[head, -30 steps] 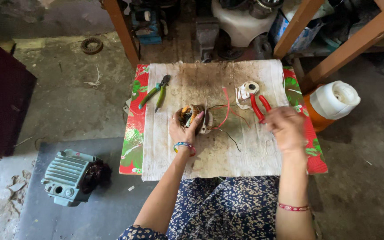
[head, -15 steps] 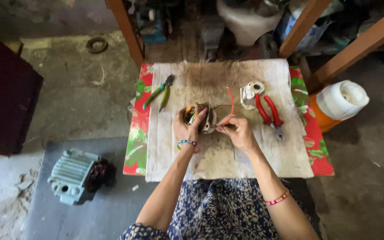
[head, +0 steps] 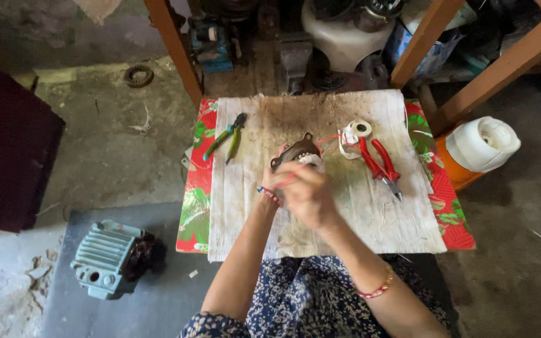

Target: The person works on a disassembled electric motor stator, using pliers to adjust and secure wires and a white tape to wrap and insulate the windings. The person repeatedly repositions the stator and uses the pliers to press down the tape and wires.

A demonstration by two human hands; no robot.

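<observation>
Where hands (head: 298, 191) meet, dark rounded coil (head: 297, 151), red wire (head: 328, 140).

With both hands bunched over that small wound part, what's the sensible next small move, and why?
Probably draw the red wire taut with the right hand while the left hand steadies the small motor part. Both hands already overlap there, the wire hangs slack, and the red-handled pliers lie unused nearby.
</observation>
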